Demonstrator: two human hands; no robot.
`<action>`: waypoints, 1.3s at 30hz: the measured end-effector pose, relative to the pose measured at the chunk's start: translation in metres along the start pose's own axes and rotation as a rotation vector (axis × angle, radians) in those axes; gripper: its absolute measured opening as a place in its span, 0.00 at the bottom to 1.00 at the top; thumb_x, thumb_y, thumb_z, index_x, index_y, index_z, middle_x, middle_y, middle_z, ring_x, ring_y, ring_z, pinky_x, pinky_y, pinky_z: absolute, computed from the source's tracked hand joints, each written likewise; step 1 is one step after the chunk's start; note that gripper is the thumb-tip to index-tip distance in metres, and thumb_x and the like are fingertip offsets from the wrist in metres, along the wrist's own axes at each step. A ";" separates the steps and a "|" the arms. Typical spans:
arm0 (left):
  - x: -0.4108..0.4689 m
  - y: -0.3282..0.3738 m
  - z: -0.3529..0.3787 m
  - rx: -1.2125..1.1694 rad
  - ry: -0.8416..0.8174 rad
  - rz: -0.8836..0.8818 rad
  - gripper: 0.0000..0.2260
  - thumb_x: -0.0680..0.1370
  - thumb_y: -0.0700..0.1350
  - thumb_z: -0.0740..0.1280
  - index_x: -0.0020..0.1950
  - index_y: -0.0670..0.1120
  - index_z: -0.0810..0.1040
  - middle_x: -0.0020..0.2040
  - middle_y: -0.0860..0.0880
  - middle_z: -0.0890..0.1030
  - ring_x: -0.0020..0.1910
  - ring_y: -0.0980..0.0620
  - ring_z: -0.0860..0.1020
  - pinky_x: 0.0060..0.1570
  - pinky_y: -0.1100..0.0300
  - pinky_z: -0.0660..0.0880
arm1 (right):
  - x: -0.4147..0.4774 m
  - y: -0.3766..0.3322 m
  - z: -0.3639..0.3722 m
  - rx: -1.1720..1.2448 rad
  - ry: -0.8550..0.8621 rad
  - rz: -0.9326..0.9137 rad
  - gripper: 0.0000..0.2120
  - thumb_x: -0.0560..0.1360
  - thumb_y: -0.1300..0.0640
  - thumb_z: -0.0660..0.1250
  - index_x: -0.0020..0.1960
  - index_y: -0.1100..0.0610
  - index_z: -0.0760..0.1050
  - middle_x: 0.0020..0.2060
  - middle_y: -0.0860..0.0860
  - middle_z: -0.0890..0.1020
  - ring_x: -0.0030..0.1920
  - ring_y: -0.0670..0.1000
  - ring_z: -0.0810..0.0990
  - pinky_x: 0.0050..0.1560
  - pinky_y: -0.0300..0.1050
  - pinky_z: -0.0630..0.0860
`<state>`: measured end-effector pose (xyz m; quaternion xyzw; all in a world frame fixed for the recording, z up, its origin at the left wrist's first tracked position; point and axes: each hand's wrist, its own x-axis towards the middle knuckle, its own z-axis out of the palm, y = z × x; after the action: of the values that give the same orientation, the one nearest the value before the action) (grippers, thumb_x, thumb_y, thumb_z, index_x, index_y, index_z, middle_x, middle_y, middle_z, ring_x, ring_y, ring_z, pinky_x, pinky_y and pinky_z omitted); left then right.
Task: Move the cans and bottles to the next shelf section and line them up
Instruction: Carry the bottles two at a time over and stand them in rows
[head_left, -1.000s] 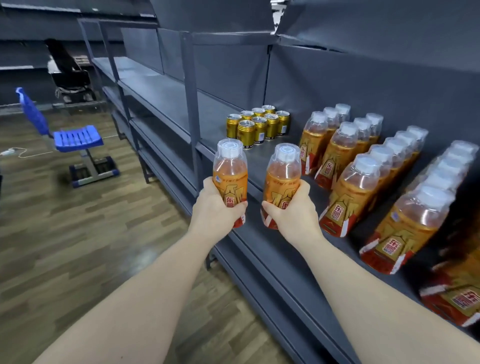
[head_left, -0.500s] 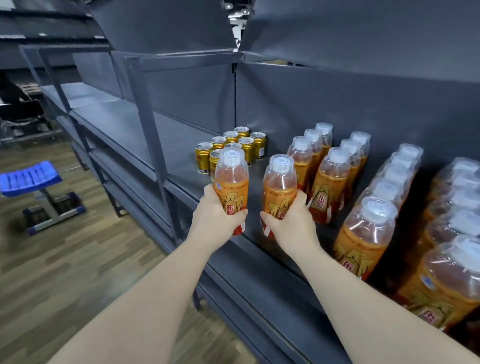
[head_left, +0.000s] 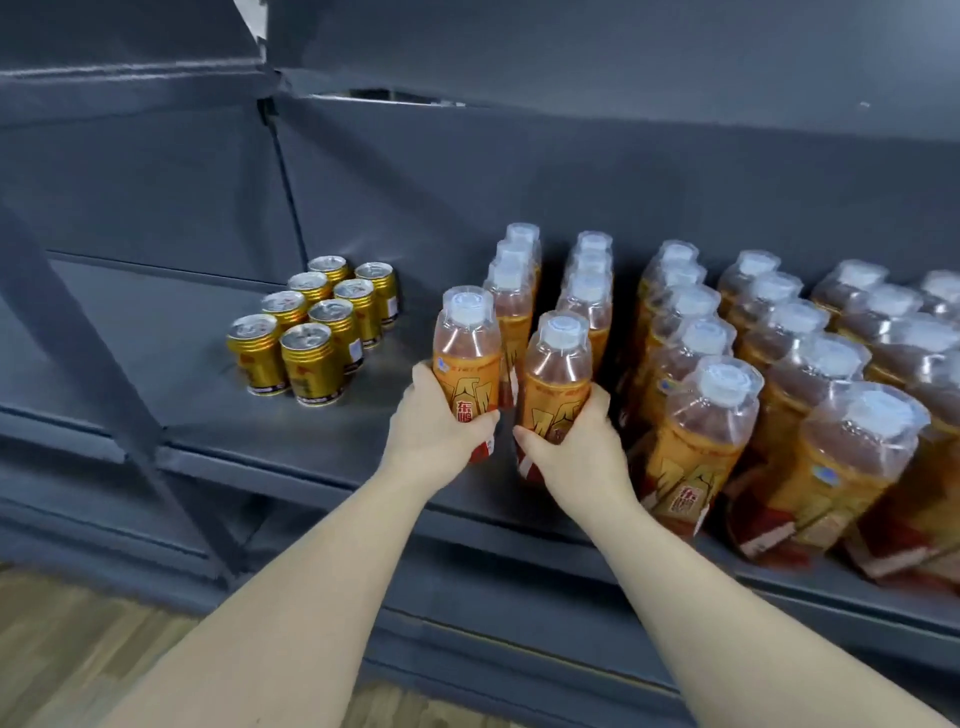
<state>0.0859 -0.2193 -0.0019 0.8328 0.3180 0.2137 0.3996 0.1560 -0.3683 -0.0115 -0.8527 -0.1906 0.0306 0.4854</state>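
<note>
Placement appears to be the step in hand. The left grip (head_left: 439, 431) is wrapped round the lower label of the left bottle (head_left: 467, 353), and the right grip (head_left: 576, 452) holds the right bottle (head_left: 558, 374) at the same height. Both grips are full, with fingers curled about the bodies. Both bottles stand upright, white caps on top, close side by side but apart as far as can be seen. They are held over the front part of the grey shelf (head_left: 311, 447), directly ahead of two short rows of like bottles that run back toward the rear panel. The left bottle is in front of the left short row (head_left: 511, 291) and the right bottle in front of the right short row (head_left: 589, 280). Whether their bases already rest on the shelf I cannot tell, since the hands hide them. To the left, apart from the bottles, gold cans (head_left: 311, 327) stand in two files. To the right, long rows (head_left: 779, 364) of bottles crowd the shelf, so by my reading much of the moving is not yet done. The next move, as I judge it, calls for setting each bottle down flat just ahead of the front bottle in its row, in line with the caps behind, then opening both grips without tipping anything. The right side needs care, because the nearest long row stands just beside the right grip and a brushed bottle there could topple.
</note>
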 end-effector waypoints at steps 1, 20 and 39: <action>0.001 -0.002 0.002 -0.009 -0.021 0.016 0.33 0.70 0.54 0.78 0.68 0.50 0.63 0.63 0.49 0.75 0.62 0.48 0.76 0.59 0.51 0.77 | -0.003 -0.001 -0.001 -0.004 0.027 0.013 0.37 0.73 0.48 0.75 0.73 0.52 0.57 0.52 0.43 0.74 0.50 0.47 0.76 0.51 0.42 0.74; 0.034 -0.014 0.019 -0.087 -0.191 0.146 0.37 0.72 0.52 0.77 0.74 0.49 0.59 0.66 0.49 0.72 0.64 0.49 0.74 0.62 0.50 0.76 | 0.009 0.000 0.018 -0.093 0.251 0.116 0.39 0.73 0.47 0.75 0.73 0.54 0.55 0.65 0.52 0.72 0.62 0.54 0.76 0.60 0.53 0.78; 0.039 -0.021 0.031 -0.120 -0.186 0.170 0.38 0.73 0.53 0.76 0.75 0.50 0.57 0.67 0.50 0.72 0.62 0.51 0.75 0.60 0.51 0.78 | 0.022 0.009 0.030 -0.101 0.287 0.108 0.40 0.73 0.46 0.74 0.73 0.51 0.52 0.65 0.52 0.69 0.61 0.53 0.74 0.59 0.52 0.79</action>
<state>0.1251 -0.1982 -0.0327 0.8476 0.1945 0.1874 0.4568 0.1721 -0.3404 -0.0320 -0.8807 -0.0746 -0.0752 0.4617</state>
